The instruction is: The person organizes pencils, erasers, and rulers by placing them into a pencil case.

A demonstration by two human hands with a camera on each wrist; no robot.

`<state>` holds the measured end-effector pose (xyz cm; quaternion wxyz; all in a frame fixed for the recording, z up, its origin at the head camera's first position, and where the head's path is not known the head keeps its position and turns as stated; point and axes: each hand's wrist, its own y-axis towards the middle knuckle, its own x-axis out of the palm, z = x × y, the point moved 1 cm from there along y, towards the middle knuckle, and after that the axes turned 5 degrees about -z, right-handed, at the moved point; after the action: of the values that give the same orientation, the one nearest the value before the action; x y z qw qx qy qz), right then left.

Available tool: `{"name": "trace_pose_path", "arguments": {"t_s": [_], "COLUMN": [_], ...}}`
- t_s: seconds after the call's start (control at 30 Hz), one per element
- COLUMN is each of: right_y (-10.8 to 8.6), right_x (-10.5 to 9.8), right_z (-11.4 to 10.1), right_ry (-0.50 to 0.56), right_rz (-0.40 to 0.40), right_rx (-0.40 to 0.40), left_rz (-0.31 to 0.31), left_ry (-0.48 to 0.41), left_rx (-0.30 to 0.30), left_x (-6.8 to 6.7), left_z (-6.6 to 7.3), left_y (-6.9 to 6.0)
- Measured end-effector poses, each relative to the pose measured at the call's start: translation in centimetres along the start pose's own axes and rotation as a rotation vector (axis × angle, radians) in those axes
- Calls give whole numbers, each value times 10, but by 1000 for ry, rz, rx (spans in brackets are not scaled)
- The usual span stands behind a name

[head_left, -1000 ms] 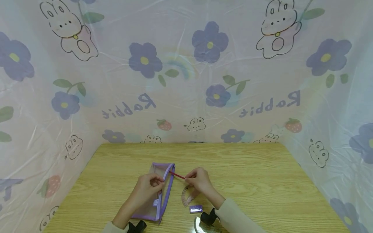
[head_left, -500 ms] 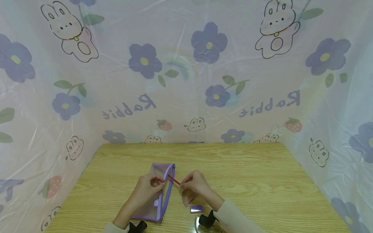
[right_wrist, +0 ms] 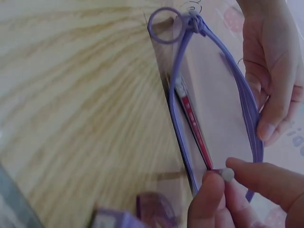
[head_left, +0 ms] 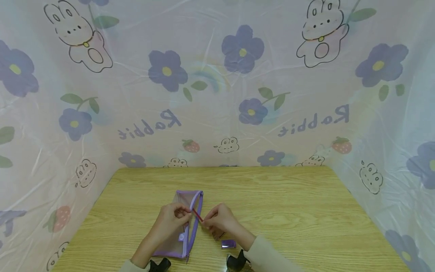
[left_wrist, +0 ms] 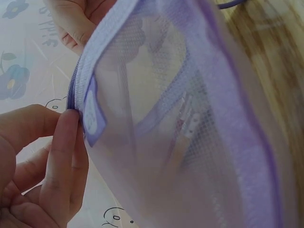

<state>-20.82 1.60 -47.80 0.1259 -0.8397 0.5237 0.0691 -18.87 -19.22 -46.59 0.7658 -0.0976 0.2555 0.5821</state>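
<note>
A see-through mesh pencil case (head_left: 170,241) with purple trim lies on the table, its zip open. My left hand (head_left: 174,219) pinches the zip edge (left_wrist: 85,85) between thumb and fingers. My right hand (head_left: 222,221) pinches the near, white round end of a slim red pencil (head_left: 198,215). The pencil slants through the opening, and in the right wrist view most of its length (right_wrist: 194,121) lies inside the case. Blurred through the mesh in the left wrist view, some slender items (left_wrist: 183,133) show within the case.
A small purple block (head_left: 228,244) lies right of the case. Beneath my right hand a pinkish protractor (head_left: 216,235) is partly hidden. Another clear curved piece sits at the front, mostly covered by the black wrist camera (head_left: 238,260). Patterned curtain (head_left: 217,94) surrounds the wooden table.
My right hand has moved left and slightly nearer, bringing the pencil further into the case, and now covers more of the protractor. The left hand has stayed on the zip edge.
</note>
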Motion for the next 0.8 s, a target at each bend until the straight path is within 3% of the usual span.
{"name": "trace_pose_path", "arguments": {"t_s": [0.2,0.33,0.8], "right_y": [-2,-2,-2], "right_x": [10,15,30], "right_z": [0,0,-1], "right_ry": [67,98,237], "right_rz": [-30,-36,-86], "right_rx": [85,98,24], "left_rz": [2,1,21], "left_ry": [-13,-12,35], "left_rx": [-10,-15,-40], "left_x": [0,-1,-2], "left_z": [2,3,5], "left_y": [0,0,-1]}}
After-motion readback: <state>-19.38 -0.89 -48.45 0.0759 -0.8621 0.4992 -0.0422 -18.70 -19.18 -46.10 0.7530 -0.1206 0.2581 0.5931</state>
